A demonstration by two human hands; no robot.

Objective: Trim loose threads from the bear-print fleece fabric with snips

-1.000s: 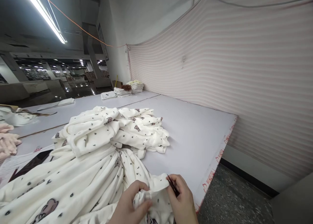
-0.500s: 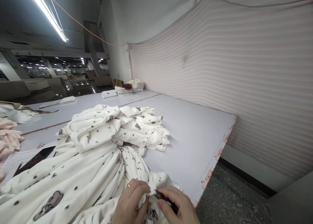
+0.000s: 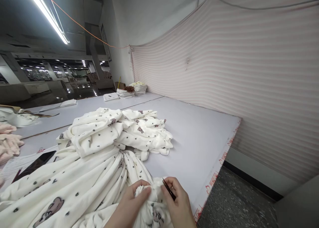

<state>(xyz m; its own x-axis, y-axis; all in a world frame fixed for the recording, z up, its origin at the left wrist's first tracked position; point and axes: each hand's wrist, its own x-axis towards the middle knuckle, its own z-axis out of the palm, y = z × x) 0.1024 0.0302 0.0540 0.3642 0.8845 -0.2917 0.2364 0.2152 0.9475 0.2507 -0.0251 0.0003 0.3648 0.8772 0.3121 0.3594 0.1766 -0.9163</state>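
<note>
White fabric (image 3: 152, 204) bunches between left hand (image 3: 132, 200) and right hand (image 3: 178, 198), both curled.

Left hand (image 3: 132, 200): ours is bare, with slim, jointed fingers (image 3: 140, 182) and a rounded thumb (image 3: 144, 195).
Left wrist (image 3: 117, 218): we show it uncovered, narrower than the palm, as far as the bottom of our view.
Right hand (image 3: 178, 201): bare like our other one, its slender fingers (image 3: 174, 181) curved at the knuckles.
Right wrist (image 3: 185, 221): uncovered as far as we see it.
Fingernails: too small for us to make out.
</note>
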